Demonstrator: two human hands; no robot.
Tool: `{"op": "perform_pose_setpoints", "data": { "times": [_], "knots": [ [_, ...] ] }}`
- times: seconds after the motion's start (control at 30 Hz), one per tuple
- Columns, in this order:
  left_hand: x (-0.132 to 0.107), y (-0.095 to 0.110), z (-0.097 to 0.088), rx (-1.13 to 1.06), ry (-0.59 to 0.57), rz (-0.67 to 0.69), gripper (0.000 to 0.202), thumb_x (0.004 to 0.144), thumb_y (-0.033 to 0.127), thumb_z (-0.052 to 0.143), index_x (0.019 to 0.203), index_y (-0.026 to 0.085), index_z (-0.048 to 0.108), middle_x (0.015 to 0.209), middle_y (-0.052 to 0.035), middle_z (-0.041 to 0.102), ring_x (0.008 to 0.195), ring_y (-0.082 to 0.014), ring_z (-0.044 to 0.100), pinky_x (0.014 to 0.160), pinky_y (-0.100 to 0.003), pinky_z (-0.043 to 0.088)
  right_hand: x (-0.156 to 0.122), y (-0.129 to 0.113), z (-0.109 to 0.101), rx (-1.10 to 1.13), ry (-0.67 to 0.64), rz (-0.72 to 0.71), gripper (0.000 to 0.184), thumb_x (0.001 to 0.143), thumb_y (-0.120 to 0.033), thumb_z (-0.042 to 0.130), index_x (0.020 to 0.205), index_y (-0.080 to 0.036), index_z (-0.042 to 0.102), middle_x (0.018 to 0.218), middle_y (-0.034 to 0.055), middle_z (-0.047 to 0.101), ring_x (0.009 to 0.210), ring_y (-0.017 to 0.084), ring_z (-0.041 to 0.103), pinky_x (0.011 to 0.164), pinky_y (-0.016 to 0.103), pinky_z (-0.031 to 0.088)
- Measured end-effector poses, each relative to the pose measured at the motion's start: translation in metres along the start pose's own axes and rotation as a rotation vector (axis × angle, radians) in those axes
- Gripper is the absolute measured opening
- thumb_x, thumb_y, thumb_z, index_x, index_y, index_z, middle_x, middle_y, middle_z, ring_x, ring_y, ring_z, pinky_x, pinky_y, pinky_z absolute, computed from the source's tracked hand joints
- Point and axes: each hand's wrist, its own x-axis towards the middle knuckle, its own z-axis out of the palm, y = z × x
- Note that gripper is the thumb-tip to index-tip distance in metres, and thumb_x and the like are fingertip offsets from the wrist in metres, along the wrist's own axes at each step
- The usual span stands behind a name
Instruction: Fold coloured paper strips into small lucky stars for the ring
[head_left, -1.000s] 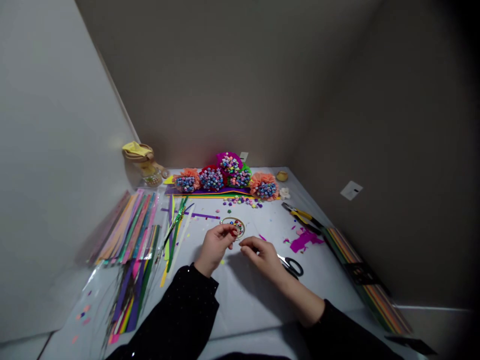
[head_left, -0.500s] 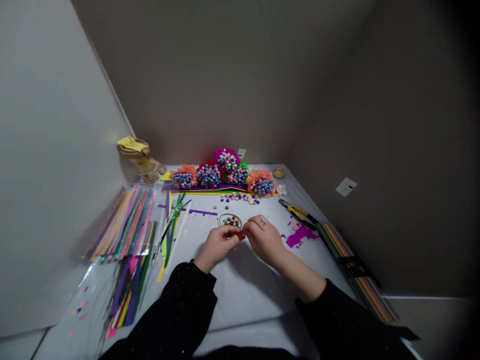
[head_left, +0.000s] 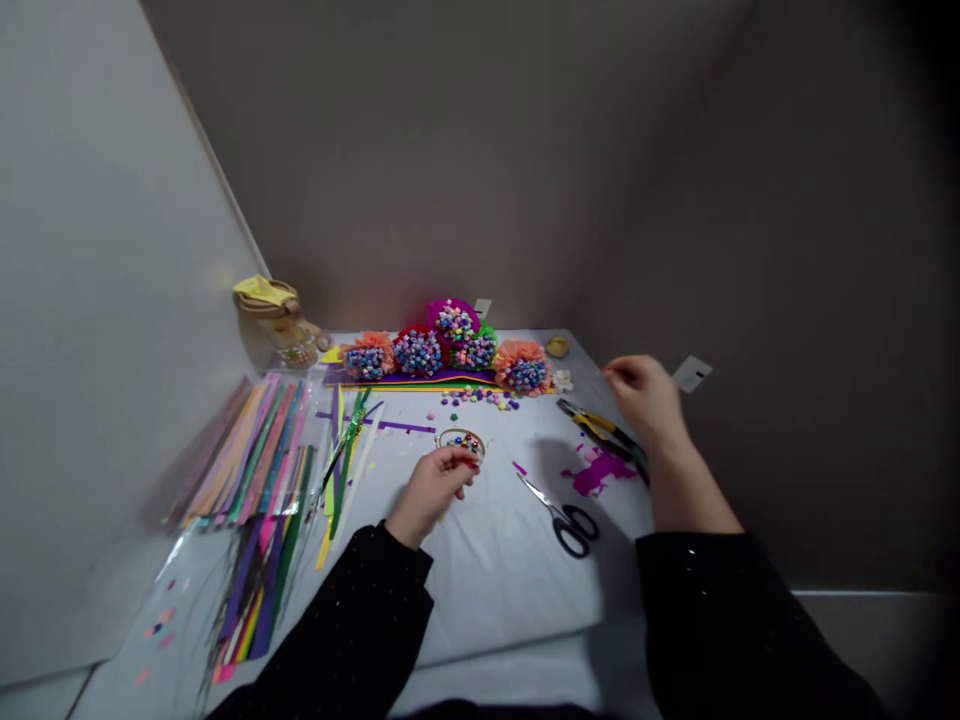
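My left hand is closed in a pinch on a small red piece, mostly covered by the fingers. Just beyond those fingertips, a small round gold-rimmed dish holds several shiny coloured beads. Raised over the right side of the table, my right hand has its thumb and forefinger together. Whatever it pinches is too fine or hidden to name. Below and left of it lie black-handled scissors, with a magenta scrap near their tip.
Pliers and a torn magenta paper lie at right. Along the back stand star-filled flower bundles, with loose paper stars before them. Packs of coloured strips spread over the left. A walled corner closes in the table.
My right hand has left my left hand and swung up and to the right, uncovering the scissors. The left hand stays nearly in place, still pinching the red piece.
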Motion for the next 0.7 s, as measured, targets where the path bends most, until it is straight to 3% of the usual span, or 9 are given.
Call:
{"op": "perform_pose_setpoints", "data": {
  "times": [0.07,0.1,0.17,0.3,0.43,0.7],
  "knots": [
    [0.0,0.002,-0.001,-0.193,-0.017,-0.055,0.019,0.067,0.022,0.066,0.084,0.014,0.063,0.072,-0.0021,0.064,0.057,-0.0084,0.054,0.046,-0.016,0.036,-0.007,0.008,0.014,-0.045,-0.294,-0.007,0.01,0.071,-0.019,0.057,0.074,-0.014,0.066,0.071,0.005,0.059,0.063,0.016,0.052,0.061,0.028,0.039],
    [0.0,0.003,-0.002,-0.262,-0.031,-0.076,0.02,0.068,0.023,0.067,0.085,0.014,0.061,0.074,-0.0028,0.064,0.059,-0.0081,0.055,0.047,-0.015,0.037,-0.016,0.005,0.023,-0.058,-0.352,-0.012,0.011,0.07,-0.017,0.058,0.076,-0.014,0.067,0.073,0.006,0.06,0.064,0.016,0.053,0.063,0.028,0.04],
    [0.0,0.003,-0.003,-0.353,-0.062,-0.114,0.022,0.068,0.024,0.069,0.085,0.015,0.059,0.08,-0.0041,0.066,0.063,-0.0083,0.058,0.05,-0.015,0.039,-0.039,-0.014,0.038,-0.021,-0.328,-0.019,0.017,0.073,-0.016,0.054,0.083,-0.014,0.067,0.078,0.0074,0.061,0.067,0.017,0.055,0.065,0.029,0.041],
    [0.0,0.002,-0.002,-0.43,-0.069,-0.135,0.03,0.066,0.026,0.074,0.088,0.017,0.055,0.089,-0.0056,0.067,0.072,-0.0108,0.062,0.059,-0.018,0.045,-0.083,-0.075,0.052,0.334,-0.399,-0.134,0.015,0.079,-0.018,0.051,0.085,-0.018,0.065,0.078,0.0052,0.061,0.069,0.016,0.056,0.065,0.028,0.043],
    [0.003,-0.001,0.0,-0.411,0.03,-0.068,0.028,0.062,0.024,0.076,0.081,0.016,0.058,0.082,-0.0019,0.066,0.07,-0.01,0.061,0.061,-0.018,0.045,-0.104,-0.118,0.061,0.566,-0.478,-0.093,0.011,0.077,-0.02,0.057,0.085,-0.019,0.064,0.075,0.0034,0.061,0.066,0.014,0.054,0.058,0.025,0.043],
    [0.006,-0.006,-0.003,-0.068,0.163,0.098,0.018,0.066,0.025,0.072,0.079,0.013,0.07,0.076,-0.0049,0.069,0.064,-0.0124,0.06,0.063,-0.024,0.049,-0.114,-0.116,0.083,0.789,-0.553,0.195,0.01,0.076,-0.025,0.058,0.079,-0.018,0.063,0.079,0.0045,0.065,0.074,0.016,0.059,0.063,0.026,0.049]
  ]
}}
